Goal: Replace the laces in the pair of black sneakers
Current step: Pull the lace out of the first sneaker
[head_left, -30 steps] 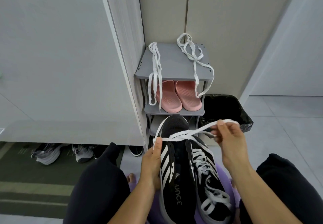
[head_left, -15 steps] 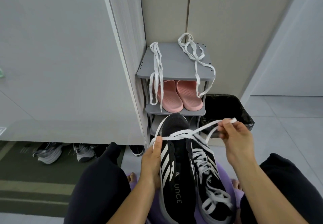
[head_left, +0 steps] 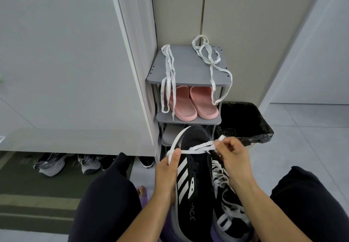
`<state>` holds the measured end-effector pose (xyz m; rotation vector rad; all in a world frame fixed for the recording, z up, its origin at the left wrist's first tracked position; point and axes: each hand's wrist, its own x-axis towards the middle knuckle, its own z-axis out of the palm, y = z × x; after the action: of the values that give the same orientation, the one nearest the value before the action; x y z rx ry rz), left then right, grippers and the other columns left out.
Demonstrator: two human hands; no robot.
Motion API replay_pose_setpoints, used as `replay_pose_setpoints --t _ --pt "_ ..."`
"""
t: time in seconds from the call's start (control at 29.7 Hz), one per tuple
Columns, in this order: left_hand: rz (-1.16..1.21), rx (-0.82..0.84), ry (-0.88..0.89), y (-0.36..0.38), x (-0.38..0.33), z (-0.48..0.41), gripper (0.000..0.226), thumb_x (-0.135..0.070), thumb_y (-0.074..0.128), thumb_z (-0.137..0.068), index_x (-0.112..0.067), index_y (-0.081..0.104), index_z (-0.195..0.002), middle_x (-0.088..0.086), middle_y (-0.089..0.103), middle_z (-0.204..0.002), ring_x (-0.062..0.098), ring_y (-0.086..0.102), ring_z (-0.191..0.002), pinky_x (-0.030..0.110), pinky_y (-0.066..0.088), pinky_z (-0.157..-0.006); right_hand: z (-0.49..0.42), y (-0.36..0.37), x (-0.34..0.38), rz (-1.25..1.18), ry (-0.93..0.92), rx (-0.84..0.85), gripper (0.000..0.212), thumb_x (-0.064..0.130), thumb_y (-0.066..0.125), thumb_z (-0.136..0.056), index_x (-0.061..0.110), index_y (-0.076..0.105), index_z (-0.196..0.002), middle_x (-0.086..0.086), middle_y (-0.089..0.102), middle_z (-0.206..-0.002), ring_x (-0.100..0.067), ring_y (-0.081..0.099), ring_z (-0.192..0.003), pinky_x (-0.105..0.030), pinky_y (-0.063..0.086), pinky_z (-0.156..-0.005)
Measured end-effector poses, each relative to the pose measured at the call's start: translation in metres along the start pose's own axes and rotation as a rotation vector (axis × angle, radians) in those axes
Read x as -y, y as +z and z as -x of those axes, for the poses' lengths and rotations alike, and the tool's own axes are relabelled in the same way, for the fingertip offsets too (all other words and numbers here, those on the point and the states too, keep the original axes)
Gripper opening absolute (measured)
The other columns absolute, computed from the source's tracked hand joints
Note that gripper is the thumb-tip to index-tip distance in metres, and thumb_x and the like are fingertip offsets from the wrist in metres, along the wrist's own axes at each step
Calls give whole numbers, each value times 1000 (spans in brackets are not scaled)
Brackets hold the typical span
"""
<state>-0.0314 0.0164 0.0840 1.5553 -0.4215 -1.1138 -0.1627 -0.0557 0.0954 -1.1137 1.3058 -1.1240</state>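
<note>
I get soft, even indoor light with no hard shadows. The glossy panel (head_left: 56,90) far left of the left hand (head_left: 166,173) shows a faint sheen. Straight lines bow toward the edges; the right hand (head_left: 232,156) is slightly blurred.

Two black sneakers (head_left: 198,166) lie side by side; white lace (head_left: 196,148) stretched across.

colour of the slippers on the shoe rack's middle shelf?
Pink: both slippers are plain pink, best seen in the head view.

- One wide-angle view from the person's head, facing forward and down
- Left hand (head_left: 166,173) and right hand (head_left: 233,158) close below, shoe rack (head_left: 188,71) just ahead
</note>
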Motion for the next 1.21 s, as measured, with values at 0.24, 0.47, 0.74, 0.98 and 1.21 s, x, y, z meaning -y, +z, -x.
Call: replay_pose_setpoints --t 0.24,0.47,0.74,0.98,1.21 --pt "72 2 -31 -4 -1 -4 41 -46 54 -86 -8 69 -80 10 73 -77 24 68 -75 40 55 -79 -16 -19 7 -188 144 94 19 21 58 -90 14 63 -73 2 61 -67 -9 49 -60 -21 42 -61" --pt "17 32 33 -1 2 -3 37 -49 54 -82 -15 71 -85 7 74 -85 24 70 -86 40 55 -85 -3 -6 0 -142 200 196 9 14 68 -82 12 63 -75 0 53 -60 -13 45 -60 -28 40 -66" --pt "7 33 -6 0 2 -1 44 -47 55 -82 -7 70 -89 10 74 -84 22 71 -79 31 57 -72 -10 -12 2 -116 61 5 14 11 58 -90 12 57 -76 -1 54 -62 -3 48 -51 -12 43 -54" --pt "95 28 -58 -2 -1 -1 49 -50 55 -82 -3 68 -92 15 73 -86 24 68 -76 35 56 -73 -18 -27 12 -227 132 24 21 23 56 -92 12 57 -75 -1 57 -63 -9 49 -57 -20 43 -57" --pt "83 61 -33 2 -1 2 44 -45 54 -84 -5 68 -93 14 73 -87 22 70 -74 29 56 -65 1 -8 -2 -84 164 234 17 18 67 -83 11 58 -70 -2 48 -61 -12 41 -56 -26 40 -62"
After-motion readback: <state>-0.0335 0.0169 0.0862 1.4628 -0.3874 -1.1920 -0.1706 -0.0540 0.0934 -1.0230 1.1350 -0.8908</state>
